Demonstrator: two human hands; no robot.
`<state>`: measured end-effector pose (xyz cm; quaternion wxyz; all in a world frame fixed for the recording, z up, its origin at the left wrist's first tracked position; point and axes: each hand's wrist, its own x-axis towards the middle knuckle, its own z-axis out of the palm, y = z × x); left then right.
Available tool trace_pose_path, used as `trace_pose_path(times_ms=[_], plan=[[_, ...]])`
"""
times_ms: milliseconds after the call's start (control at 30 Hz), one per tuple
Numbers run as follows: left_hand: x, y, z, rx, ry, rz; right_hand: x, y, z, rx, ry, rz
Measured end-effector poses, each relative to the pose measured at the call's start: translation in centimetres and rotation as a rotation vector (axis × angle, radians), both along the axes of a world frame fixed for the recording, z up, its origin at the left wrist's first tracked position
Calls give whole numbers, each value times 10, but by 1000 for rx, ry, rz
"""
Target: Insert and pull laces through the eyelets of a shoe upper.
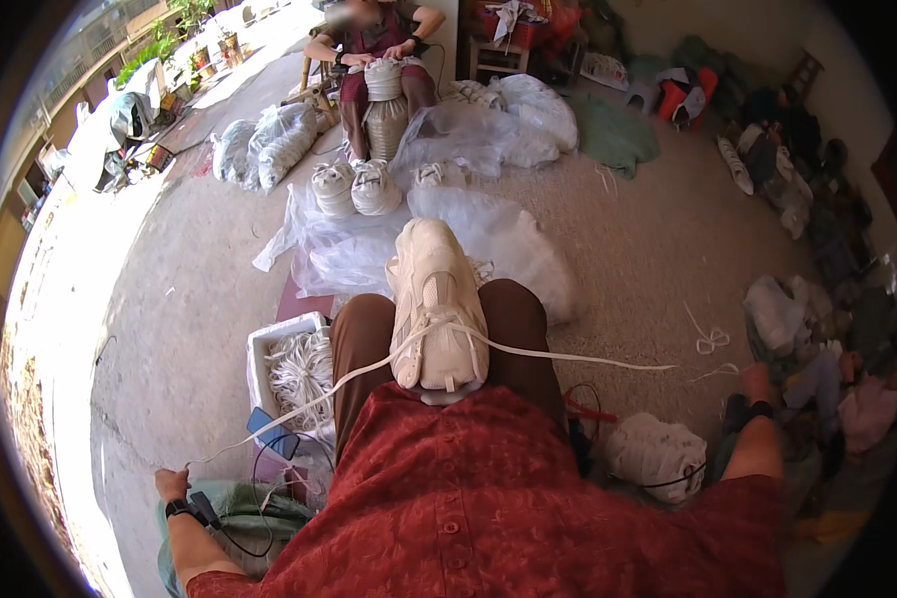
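Note:
A cream sneaker (437,309) rests on my lap between my knees, its sole resting on something pale of which only an edge shows. From its laced part a white shoelace (558,354) is pulled out wide to both sides. Low on the left, my left hand (172,483) is closed on one end of the lace, which runs taut across my left thigh. Far to the right, my right hand (757,384) is closed where the other end arrives; its fingers are small and slightly blurred. A dark band circles each wrist.
Beside my left leg stands a white foam box (256,364) of white laces. At my right lies a bundle of pale shoes (656,456). Ahead are plastic bags (349,239) and several shoes (374,187). A seated co-worker (384,60) handles a stack. Heaped cloth lines the right wall.

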<state>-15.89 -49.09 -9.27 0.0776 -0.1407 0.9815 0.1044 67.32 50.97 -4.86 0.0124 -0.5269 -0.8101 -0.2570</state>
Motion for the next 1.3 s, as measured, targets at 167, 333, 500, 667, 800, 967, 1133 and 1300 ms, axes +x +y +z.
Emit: trace_pose_path(times_ms=[167,333,500,667,800,967,1133,1300], plan=[[29,207,29,1028,-344,25,-360,-170,31,-1681,994,6],[79,381,96,1368,-841,-472,-519,-268,61,-2020,312,732],[103,456,121,1068,-1221,-889,-564,-287,79,-1224,47,1059],[87,492,94,1681,-738,-687,-575,-282,49,-1037,1009,1036],[92,499,88,1742,-488,-545,-579,-300,30,-1603,1850,390],[103,480,89,1780,-373,-476,-567,-315,24,-1565,1643,529],[103,462,79,1822,-414,-592,-577,-317,24,-1379,1565,658],[126,460,106,1718,-557,-560,-577,-324,34,-553,1057,1035]])
